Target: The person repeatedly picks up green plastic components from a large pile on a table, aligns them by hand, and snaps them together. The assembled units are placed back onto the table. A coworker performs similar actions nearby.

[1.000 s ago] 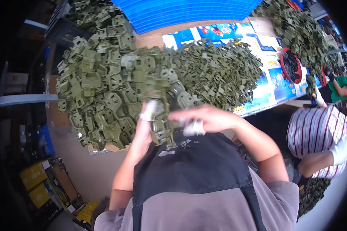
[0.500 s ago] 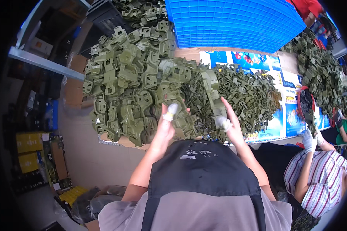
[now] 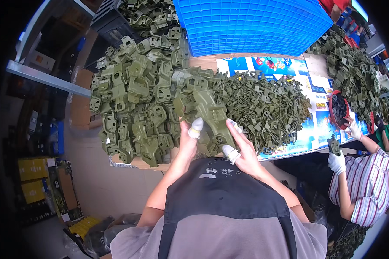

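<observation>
An olive-green molded plastic part [image 3: 212, 113], long and curved, is gripped by my right hand [image 3: 245, 156] along its right edge. My left hand [image 3: 189, 140] is closed on another olive-green plastic shell [image 3: 185, 102]. The two pieces overlap in front of me; whether they are joined cannot be made out. White covers wrap some of my fingertips, including both thumbs. Just left of my left hand rises a large pile of similar green shells [image 3: 136, 95]. Beyond my right hand lies a heap of small green plastic pieces [image 3: 263, 108].
A big blue plastic crate [image 3: 255, 28] stands at the back of the table. A black crate [image 3: 112, 28] is at the far left. On the right, a co-worker in a striped shirt [image 3: 363, 185] holds a small green part near a red basket [image 3: 339, 110]. A metal rail [image 3: 47, 77] crosses at left.
My right hand has brought its long part leftward against the shell in my left hand. The co-worker's hands have moved apart, one reaching to the red basket.
</observation>
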A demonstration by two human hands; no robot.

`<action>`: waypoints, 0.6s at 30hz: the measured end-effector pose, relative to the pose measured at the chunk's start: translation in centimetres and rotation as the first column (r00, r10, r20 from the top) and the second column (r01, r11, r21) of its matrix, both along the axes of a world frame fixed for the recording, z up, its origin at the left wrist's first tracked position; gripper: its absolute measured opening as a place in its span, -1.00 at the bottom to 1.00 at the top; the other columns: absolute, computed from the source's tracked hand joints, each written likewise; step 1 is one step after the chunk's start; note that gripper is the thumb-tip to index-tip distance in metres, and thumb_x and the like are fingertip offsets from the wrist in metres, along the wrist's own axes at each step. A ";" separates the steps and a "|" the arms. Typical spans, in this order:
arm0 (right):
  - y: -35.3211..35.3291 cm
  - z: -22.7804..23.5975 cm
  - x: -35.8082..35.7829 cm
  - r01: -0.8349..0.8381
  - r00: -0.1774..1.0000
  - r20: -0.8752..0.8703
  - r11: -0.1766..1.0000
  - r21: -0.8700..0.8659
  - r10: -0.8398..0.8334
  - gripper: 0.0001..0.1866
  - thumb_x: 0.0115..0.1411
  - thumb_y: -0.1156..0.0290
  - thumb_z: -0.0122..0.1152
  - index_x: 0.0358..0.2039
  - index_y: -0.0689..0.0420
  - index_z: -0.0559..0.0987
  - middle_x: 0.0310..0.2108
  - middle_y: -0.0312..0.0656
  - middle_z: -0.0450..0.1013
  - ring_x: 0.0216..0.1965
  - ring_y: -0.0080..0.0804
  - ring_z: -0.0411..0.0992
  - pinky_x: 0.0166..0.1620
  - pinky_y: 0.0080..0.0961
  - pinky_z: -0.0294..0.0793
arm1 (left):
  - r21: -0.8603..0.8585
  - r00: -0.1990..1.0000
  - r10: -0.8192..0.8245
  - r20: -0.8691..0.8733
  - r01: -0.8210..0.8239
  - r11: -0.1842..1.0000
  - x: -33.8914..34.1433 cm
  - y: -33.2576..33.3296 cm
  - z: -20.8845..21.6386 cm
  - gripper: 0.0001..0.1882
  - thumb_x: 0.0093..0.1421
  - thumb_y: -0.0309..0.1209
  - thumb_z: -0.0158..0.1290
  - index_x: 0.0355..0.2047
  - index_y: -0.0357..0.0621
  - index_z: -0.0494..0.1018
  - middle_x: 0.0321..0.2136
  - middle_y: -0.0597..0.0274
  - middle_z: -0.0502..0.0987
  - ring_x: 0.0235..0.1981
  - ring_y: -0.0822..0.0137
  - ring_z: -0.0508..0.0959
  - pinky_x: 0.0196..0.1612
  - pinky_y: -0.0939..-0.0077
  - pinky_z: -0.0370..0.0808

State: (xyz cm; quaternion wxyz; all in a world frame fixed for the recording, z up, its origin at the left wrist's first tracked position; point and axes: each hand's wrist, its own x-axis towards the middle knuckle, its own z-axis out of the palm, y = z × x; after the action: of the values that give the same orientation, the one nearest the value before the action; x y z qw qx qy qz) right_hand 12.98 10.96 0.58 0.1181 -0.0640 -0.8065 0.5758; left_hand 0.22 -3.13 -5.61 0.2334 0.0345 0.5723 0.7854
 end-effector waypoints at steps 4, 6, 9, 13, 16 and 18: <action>-0.4 0.4 0.0 -0.019 0.999 -0.046 0.993 0.115 0.024 -0.29 0.09 0.45 0.15 0.24 0.03 0.11 0.20 0.06 0.10 0.23 -0.05 0.08 0.20 -0.35 0.14 | -0.039 0.992 -0.097 0.076 0.100 0.994 0.7 -0.2 -0.1 -0.36 0.17 -0.35 0.04 0.16 -0.10 -0.05 -0.08 0.26 0.24 -0.07 0.45 0.31 -0.04 0.55 0.28; -0.6 0.8 0.1 -0.056 0.998 0.026 0.991 0.121 0.053 -0.28 0.09 0.42 0.15 0.25 0.02 0.08 0.20 0.10 0.08 0.22 -0.01 0.08 0.19 -0.32 0.16 | 0.051 0.995 -0.072 0.072 0.068 0.996 1.0 -0.2 -0.5 -0.34 0.16 -0.39 0.06 0.16 -0.10 -0.06 -0.03 0.21 0.25 -0.02 0.41 0.31 0.01 0.50 0.28; -0.7 1.1 0.0 -0.097 0.991 0.106 0.980 0.174 0.080 -0.27 0.10 0.40 0.15 0.25 0.01 0.06 0.20 0.16 0.06 0.21 0.05 0.07 0.18 -0.28 0.17 | 0.106 0.995 -0.071 0.064 0.064 0.992 1.3 -0.3 -0.4 -0.32 0.13 -0.43 0.08 0.16 -0.09 -0.06 0.03 0.16 0.26 0.01 0.36 0.33 0.04 0.45 0.32; -0.5 1.3 -0.1 -0.146 0.987 0.089 0.983 0.111 0.136 -0.27 0.11 0.37 0.14 0.26 0.00 0.04 0.21 0.14 0.04 0.21 0.05 0.07 0.19 -0.28 0.16 | 0.063 0.988 -0.144 0.050 0.141 0.988 1.2 -0.2 2.0 -0.31 0.10 -0.46 0.10 0.16 -0.08 -0.04 -0.01 0.18 0.32 -0.05 0.33 0.40 -0.04 0.45 0.41; -0.3 1.2 -0.4 -0.229 0.973 0.089 0.953 0.198 0.215 -0.27 0.12 0.37 0.13 0.27 0.01 0.03 0.22 0.14 0.02 0.23 0.01 0.05 0.21 -0.31 0.12 | 0.064 0.994 -0.066 0.082 0.061 0.996 1.0 0.2 1.7 -0.33 0.05 -0.46 0.14 0.13 -0.07 0.05 -0.08 0.20 0.38 -0.10 0.34 0.44 -0.04 0.46 0.41; 0.5 0.0 -1.1 -0.228 0.971 -0.092 0.968 -0.101 0.219 -0.28 0.16 0.29 0.10 0.28 0.00 0.00 0.27 0.03 -0.04 0.30 -0.18 -0.06 0.24 -0.34 0.04 | 0.098 0.994 -0.073 0.082 0.065 0.993 0.8 0.3 2.3 -0.35 0.04 -0.46 0.15 0.11 -0.09 0.09 -0.09 0.19 0.39 -0.10 0.35 0.44 -0.04 0.47 0.41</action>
State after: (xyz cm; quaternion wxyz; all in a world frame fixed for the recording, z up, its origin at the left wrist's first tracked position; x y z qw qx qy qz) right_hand 11.92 11.50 0.60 0.0808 0.0442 -0.7701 0.6312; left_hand 0.98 -2.79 -3.32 0.2828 0.0320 0.5223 0.8038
